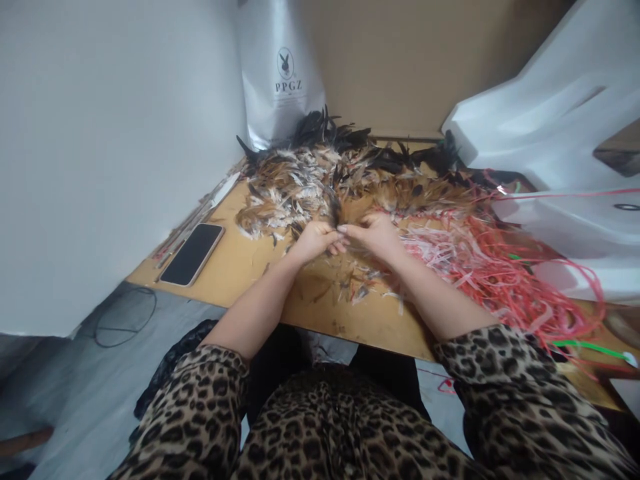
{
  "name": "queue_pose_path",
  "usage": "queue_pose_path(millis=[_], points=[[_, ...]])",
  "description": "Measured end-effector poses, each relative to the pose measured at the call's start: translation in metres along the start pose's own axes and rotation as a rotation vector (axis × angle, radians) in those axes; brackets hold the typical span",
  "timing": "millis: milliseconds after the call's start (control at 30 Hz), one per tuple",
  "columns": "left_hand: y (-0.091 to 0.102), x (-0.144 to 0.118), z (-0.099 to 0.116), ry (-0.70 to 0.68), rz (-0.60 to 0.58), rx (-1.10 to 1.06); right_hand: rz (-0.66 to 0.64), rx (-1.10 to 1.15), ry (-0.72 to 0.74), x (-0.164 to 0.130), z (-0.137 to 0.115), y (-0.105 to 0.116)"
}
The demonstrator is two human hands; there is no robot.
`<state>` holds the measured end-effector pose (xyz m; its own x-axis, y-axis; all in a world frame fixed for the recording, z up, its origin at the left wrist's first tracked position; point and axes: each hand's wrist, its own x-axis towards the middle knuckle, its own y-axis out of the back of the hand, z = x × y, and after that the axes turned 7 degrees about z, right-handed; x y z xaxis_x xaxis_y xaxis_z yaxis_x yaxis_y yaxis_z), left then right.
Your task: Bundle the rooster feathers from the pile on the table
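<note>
My left hand [320, 240] and my right hand [377, 235] meet over the middle of the table, fingertips pinched together. Dark and brown feathers [336, 205] rise from between the fingers; the exact grip points are too blurred to make out. Just beyond the hands spreads a large heap of brown, white and black feathers [295, 180]. Beside my right forearm lies a tangle of pink and red strings [490, 267]. Small feather scraps [363, 291] are scattered on the table below the hands.
A phone [193, 255] lies on the wooden table [240, 277] at the left, near thin sticks along the wall. Behind the feathers stands a silvery bag [285, 87] with printed letters. White plastic forms [540, 100] rise at the right, with a green strip [595, 348] near the edge.
</note>
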<state>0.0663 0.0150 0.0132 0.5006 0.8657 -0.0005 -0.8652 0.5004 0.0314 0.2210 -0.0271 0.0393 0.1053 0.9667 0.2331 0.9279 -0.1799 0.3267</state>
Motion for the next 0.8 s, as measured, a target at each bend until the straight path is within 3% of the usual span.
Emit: queue_pose_path(millis=[167, 433, 800], points=[[-0.001, 0.0015, -0.0054, -0.002, 0.029, 0.015, 0.057, 0.02, 0.051, -0.0006, -0.0021, -0.0029], [-0.0012, 0.0025, -0.0078, -0.051, 0.039, 0.003, 0.088, 0.051, -0.066, 0.001, 0.0033, -0.0027], [-0.0003, 0.0035, -0.0034, -0.007, 0.073, 0.014, 0.07, 0.144, -0.067, 0.0025, 0.0049, -0.0065]])
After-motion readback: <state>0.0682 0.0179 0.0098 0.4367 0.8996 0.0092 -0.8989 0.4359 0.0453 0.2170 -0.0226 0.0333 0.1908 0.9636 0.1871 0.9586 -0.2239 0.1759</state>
